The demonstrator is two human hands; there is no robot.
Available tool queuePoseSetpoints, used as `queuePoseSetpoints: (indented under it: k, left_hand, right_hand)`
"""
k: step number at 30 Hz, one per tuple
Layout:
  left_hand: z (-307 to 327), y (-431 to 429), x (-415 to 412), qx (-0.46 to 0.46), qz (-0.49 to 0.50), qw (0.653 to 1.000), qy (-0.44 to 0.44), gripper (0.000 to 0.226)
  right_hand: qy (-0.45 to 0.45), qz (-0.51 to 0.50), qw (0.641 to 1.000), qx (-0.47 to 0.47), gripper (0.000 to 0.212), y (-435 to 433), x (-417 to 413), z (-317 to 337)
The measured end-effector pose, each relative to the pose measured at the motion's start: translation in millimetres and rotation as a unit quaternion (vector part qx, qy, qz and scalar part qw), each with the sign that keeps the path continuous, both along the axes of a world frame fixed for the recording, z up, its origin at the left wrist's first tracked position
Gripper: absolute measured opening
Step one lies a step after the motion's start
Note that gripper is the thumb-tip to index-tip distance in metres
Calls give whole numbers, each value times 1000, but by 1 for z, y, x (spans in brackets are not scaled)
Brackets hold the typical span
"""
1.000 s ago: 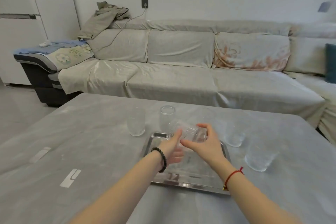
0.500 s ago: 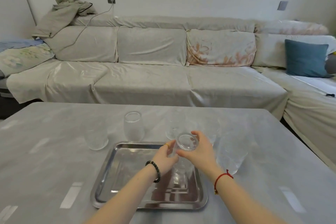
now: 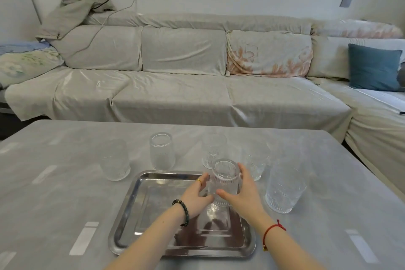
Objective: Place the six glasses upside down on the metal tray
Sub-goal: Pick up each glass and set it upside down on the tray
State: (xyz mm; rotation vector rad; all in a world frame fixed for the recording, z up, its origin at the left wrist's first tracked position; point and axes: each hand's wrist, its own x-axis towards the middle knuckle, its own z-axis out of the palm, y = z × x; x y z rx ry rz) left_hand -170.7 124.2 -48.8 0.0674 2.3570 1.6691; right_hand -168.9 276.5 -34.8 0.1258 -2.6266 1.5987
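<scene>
- Change: one second ago the held glass [image 3: 224, 178] lay tilted on its side between the hands above the tray [image 3: 129, 210]. Half a second ago it stood inverted over the tray's right half. It now stands base up with its mouth at or just above the tray floor; contact cannot be confirmed.
- Meaning: the flip appears complete, and the first placement looks almost finished. Judged from the layout, five glasses remain.
- Remaining glasses: all stand on the counter [image 3: 54, 193], off the tray.
  - Left glass [image 3: 115, 160]: beyond the tray's far-left corner.
  - Second glass [image 3: 161, 151]: just behind the far rim.
  - Third glass [image 3: 213, 151]: directly behind the held glass.
  - Fourth glass [image 3: 256, 160]: behind the right hand.
  - Large glass [image 3: 285, 186]: right of the tray, nearest the right forearm.
- Left hand [image 3: 196, 196]: reaches from the near edge over the tray. Its fingers [image 3: 202, 178] curl against the glass's left side, and the thumb lies near the lower wall.
- Right hand [image 3: 243, 193]: mirrors it. Its fingers [image 3: 242, 170] wrap the right side, and the thumb presses the front.
- Finger state: both hands grasp the glass; neither has released.
- Next step: release calls for confirming that the rim sits flat, because the polished tray may let it slide.
</scene>
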Motion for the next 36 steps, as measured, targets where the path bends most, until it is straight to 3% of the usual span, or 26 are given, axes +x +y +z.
queuePoseSetpoints:
  k: [2, 4, 6, 11, 19, 29, 36]
  left_hand:
    - [5, -18, 5, -17, 14, 1000, 6, 69]
    - [14, -41, 12, -4, 43, 999, 19, 66]
    - [24, -67, 19, 8, 75, 997, 33, 63]
    - [44, -137, 36, 10, 154, 986, 60, 59]
    - [31, -224, 34, -11, 258, 964, 65, 70]
    - [-10, -232, -23, 88, 266, 958, 52, 88]
    - [-3, -219, -30, 81, 333, 935, 90, 69]
  right_hand:
    - [81, -29, 996, 33, 83, -7, 7, 15]
    - [190, -31, 981, 40, 65, -23, 15, 37]
    - [218, 21, 975, 29, 51, -48, 20, 54]
    - [90, 154, 984, -18, 58, -125, 23, 51]
    - [-66, 194, 977, -52, 79, -213, -13, 16]
    - [-70, 195, 972, -109, 72, -275, -64, -25]
    - [-34, 173, 974, -141, 71, -277, -59, -24]
